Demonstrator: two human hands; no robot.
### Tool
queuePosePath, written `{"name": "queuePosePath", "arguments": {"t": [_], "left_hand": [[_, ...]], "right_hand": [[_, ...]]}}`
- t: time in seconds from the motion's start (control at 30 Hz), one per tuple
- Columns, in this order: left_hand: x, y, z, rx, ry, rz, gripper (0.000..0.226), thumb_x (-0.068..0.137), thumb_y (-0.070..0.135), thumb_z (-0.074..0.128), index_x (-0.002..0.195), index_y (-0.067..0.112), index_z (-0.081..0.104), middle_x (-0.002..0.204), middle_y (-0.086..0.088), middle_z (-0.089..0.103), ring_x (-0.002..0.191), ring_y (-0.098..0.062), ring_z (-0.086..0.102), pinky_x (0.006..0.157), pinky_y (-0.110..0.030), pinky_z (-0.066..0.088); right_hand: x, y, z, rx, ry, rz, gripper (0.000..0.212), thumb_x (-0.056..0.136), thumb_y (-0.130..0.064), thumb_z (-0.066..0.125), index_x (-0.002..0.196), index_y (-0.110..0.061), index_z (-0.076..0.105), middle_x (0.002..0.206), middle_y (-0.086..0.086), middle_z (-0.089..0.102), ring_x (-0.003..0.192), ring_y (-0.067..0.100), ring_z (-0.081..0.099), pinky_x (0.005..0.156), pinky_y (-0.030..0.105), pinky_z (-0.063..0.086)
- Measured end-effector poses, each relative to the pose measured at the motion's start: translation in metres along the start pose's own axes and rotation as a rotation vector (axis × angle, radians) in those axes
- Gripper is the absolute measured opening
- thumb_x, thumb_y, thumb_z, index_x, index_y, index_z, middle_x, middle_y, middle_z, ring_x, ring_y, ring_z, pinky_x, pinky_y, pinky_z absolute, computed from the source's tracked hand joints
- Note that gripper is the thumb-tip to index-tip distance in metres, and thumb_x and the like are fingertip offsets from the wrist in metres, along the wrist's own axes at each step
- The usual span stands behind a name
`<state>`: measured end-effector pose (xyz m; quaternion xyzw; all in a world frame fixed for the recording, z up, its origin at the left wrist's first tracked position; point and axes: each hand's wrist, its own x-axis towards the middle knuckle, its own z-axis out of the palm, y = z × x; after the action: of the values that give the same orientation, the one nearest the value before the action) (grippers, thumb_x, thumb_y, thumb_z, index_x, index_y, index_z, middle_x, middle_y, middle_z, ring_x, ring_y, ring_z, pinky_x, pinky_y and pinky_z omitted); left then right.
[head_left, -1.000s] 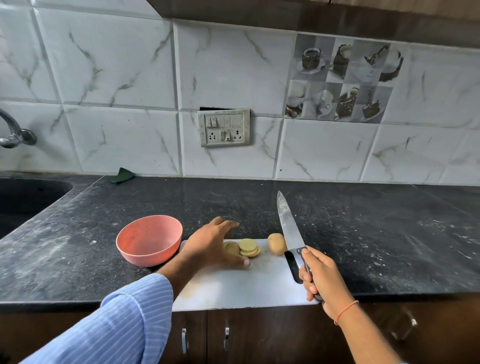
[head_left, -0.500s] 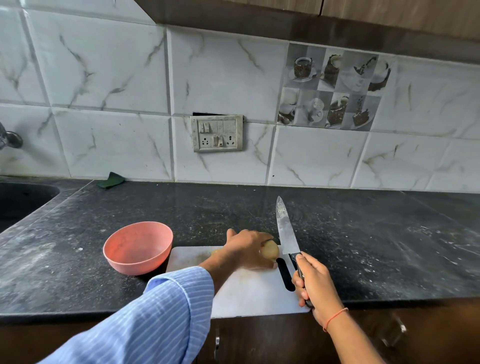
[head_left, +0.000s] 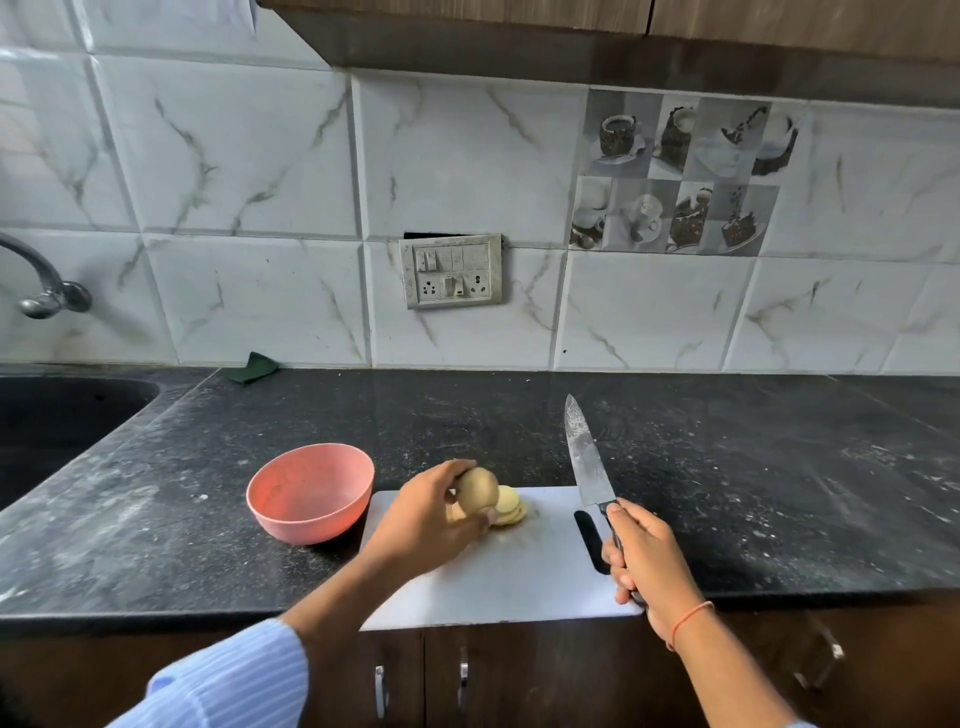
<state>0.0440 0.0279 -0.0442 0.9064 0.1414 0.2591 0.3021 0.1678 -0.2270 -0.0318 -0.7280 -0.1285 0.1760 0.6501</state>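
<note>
The left hand (head_left: 426, 525) curls its fingers and thumb round a brownish-yellow, rounded potato piece (head_left: 477, 487), holding it near the far left corner of the white plastic cutting board (head_left: 498, 587). A small stack of pale yellow potato slices (head_left: 511, 509) lies just beside it, along the board's far edge. The right hand (head_left: 644, 561) grips the dark handle of a long steel kitchen knife (head_left: 587, 462) at the board's right edge, with the blade pointing past the far right corner. A round pink bowl (head_left: 311, 491) sits on the black speckled stone counter (head_left: 727, 493), just off the board's left edge.
</note>
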Motion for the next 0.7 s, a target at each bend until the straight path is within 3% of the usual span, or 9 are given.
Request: {"name": "queuePosePath", "arguments": {"t": [0.1,0.23,0.33,0.43,0.57,0.63,0.7], "left_hand": [[-0.026,-0.022,-0.014,0.106,0.0,-0.007,0.07,0.075,0.064,0.079,0.136,0.036,0.059,0.125,0.024,0.065,0.104,0.0,0.06,0.086,-0.01,0.043],[-0.047,-0.04,-0.025,0.097,0.025,-0.063,0.065,0.079,0.059,0.079,0.136,0.035,0.059,0.122,0.027,0.062,0.107,0.001,0.06,0.091,-0.015,0.046],[-0.054,-0.049,-0.025,0.009,0.066,-0.114,0.064,0.08,0.051,0.082,0.136,0.031,0.058,0.121,0.025,0.063,0.108,0.005,0.061,0.09,-0.007,0.044],[-0.053,-0.052,-0.024,-0.026,0.088,-0.141,0.066,0.083,0.044,0.084,0.14,0.028,0.055,0.124,0.02,0.063,0.111,0.002,0.06,0.088,0.0,0.038],[-0.052,-0.055,-0.021,-0.027,0.069,-0.135,0.066,0.084,0.043,0.085,0.14,0.025,0.056,0.121,0.017,0.066,0.108,0.002,0.062,0.09,-0.007,0.045],[-0.052,-0.056,-0.02,-0.022,0.067,-0.138,0.065,0.084,0.046,0.084,0.139,0.027,0.055,0.12,0.019,0.066,0.107,0.002,0.062,0.09,-0.009,0.047],[-0.052,-0.055,-0.02,-0.01,0.067,-0.142,0.065,0.085,0.049,0.082,0.14,0.027,0.055,0.12,0.019,0.066,0.105,0.002,0.062,0.086,-0.008,0.044]], "right_hand": [[-0.006,-0.007,0.005,-0.076,-0.007,-0.008,0.021,0.111,-0.028,0.048,0.109,-0.042,0.065,0.067,0.009,0.04,0.049,0.015,0.029,0.044,0.028,0.032],[-0.019,-0.019,0.029,-0.311,-0.094,-0.068,0.022,0.109,-0.032,0.047,0.115,-0.031,0.068,0.065,0.005,0.041,0.046,0.013,0.029,0.044,0.027,0.027],[-0.038,-0.028,0.06,-0.517,-0.193,-0.141,0.024,0.108,-0.035,0.044,0.111,-0.029,0.067,0.066,0.004,0.054,0.043,0.012,0.039,0.039,0.026,0.033],[-0.05,-0.028,0.089,-0.73,-0.226,-0.173,0.027,0.105,-0.039,0.043,0.1,-0.022,0.063,0.078,0.003,0.063,0.062,0.023,0.057,0.051,0.033,0.046],[-0.055,-0.019,0.113,-0.841,-0.222,-0.149,0.029,0.104,-0.039,0.042,0.083,-0.019,0.05,0.09,0.002,0.064,0.091,0.031,0.062,0.07,0.036,0.044],[-0.058,-0.015,0.119,-0.886,-0.214,-0.143,0.026,0.104,-0.04,0.041,0.085,-0.024,0.049,0.104,0.003,0.067,0.101,0.032,0.062,0.079,0.038,0.048],[-0.061,-0.014,0.123,-0.924,-0.191,-0.149,0.022,0.106,-0.039,0.04,0.1,-0.027,0.058,0.118,0.004,0.069,0.112,0.032,0.061,0.088,0.041,0.05]]}}
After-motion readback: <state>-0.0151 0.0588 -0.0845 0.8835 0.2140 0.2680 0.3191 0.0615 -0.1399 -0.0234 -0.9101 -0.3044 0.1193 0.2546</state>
